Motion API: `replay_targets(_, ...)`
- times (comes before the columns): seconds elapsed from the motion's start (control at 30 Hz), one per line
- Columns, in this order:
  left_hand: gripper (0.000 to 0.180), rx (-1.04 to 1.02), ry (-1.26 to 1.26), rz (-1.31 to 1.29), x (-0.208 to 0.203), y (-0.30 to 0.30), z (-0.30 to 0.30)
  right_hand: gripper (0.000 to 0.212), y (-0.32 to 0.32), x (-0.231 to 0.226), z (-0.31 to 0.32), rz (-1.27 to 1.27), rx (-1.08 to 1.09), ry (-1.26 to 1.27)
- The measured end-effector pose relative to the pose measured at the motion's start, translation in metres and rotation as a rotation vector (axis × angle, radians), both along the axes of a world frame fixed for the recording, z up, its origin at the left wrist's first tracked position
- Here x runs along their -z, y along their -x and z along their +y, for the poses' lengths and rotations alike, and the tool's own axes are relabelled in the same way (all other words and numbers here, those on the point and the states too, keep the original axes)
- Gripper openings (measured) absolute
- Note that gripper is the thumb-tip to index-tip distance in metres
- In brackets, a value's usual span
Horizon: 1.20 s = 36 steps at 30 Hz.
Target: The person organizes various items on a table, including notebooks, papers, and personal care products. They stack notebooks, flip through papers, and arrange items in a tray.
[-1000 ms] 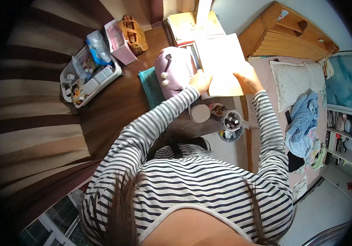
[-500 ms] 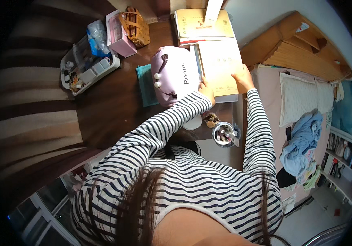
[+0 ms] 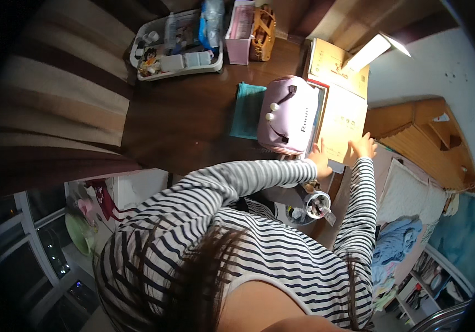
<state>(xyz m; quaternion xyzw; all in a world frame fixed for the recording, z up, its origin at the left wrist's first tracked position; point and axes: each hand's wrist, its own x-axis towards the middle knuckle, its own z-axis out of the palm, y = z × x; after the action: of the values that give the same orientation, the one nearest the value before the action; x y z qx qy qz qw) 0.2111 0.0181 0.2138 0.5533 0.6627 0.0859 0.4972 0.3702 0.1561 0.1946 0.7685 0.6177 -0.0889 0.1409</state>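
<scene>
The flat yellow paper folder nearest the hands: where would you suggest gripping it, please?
Perhaps pinch the yellow folder by its straight right edge, from the right: the right hand is beside it, whereas the rounded lilac bag crowds its left.

Right of the frame's centre, the hands, left hand and right hand, stand with loosened fingers at the lower edge of a yellow booklet, beside a lilac bag on the brown surface.
</scene>
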Motion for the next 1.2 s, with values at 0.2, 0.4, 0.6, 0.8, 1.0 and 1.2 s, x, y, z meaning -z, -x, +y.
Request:
replay_targets(0.2,0.078,-0.303,-0.22,-0.691,-0.022,0.148,-0.068,0.05,0.074,-0.083,-0.019,0.021,-0.456,-0.382)
replay_targets(0.4,0.058,-0.435,-0.239,-0.303,0.055,0.318,-0.13,0.022,0.292,-0.119,-0.066,1.109,-0.62,-0.246)
replay_targets(0.6,0.052,-0.341,-0.178,-0.355,0.021,0.386,-0.144,0.023,0.534,0.007,0.031,0.858,-0.425,-0.493)
replay_targets(0.8,0.041,-0.474,-0.254,-0.494,0.011,0.428,-0.18,0.04,0.599,0.018,0.052,0.609,-0.299,-0.387)
replay_targets(1.0,0.04,-0.67,-0.127,-0.683,0.042,0.47,-0.199,0.031,0.587,-0.036,0.033,0.635,-0.395,-0.755)
replay_targets(1.2,0.058,-0.464,-0.402,-0.792,0.042,0.494,-0.144,0.03,0.481,-0.04,-0.101,1.746,0.145,-0.05)
